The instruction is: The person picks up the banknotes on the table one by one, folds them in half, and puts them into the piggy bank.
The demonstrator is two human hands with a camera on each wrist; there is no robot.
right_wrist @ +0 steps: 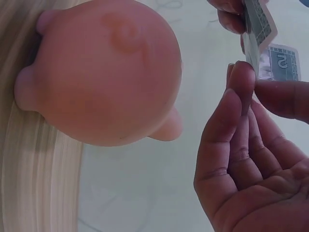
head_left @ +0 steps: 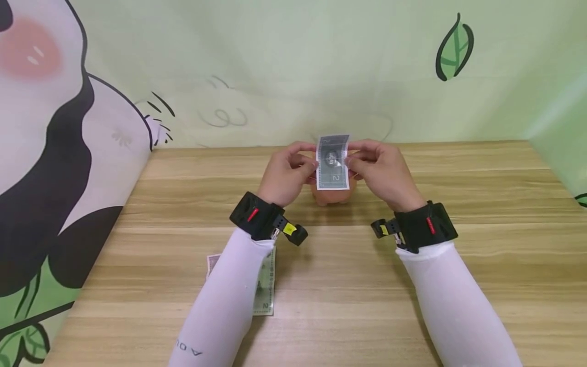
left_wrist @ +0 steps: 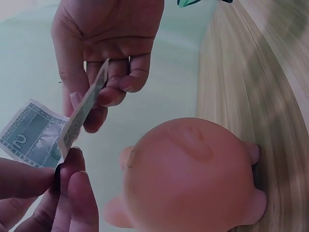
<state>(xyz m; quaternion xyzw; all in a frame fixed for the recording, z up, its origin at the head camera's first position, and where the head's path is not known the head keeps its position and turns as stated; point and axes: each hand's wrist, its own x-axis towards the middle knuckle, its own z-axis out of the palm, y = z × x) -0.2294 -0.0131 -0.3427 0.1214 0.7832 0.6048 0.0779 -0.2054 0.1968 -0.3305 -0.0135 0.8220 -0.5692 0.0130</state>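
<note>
A grey-green banknote (head_left: pixel 333 162) marked 2 is held upright over the middle of the wooden table (head_left: pixel 481 204). My left hand (head_left: pixel 308 164) pinches its left edge and my right hand (head_left: pixel 354 164) pinches its right edge. The note is creased lengthwise in the left wrist view, banknote (left_wrist: pixel 34 140), between my left hand (left_wrist: pixel 65 166) and my right hand (left_wrist: pixel 111 72). Right under it stands a pink piggy bank (head_left: pixel 332 196), mostly hidden by the note in the head view. Its round back shows in the wrist views, piggy bank (left_wrist: pixel 188 174) and piggy bank (right_wrist: pixel 106 72), below my right hand (right_wrist: pixel 248 82).
A few more banknotes (head_left: pixel 266 285) lie flat on the table, partly under my left forearm. A pale green cartoon backdrop (head_left: pixel 321 66) closes off the back and both sides of the table.
</note>
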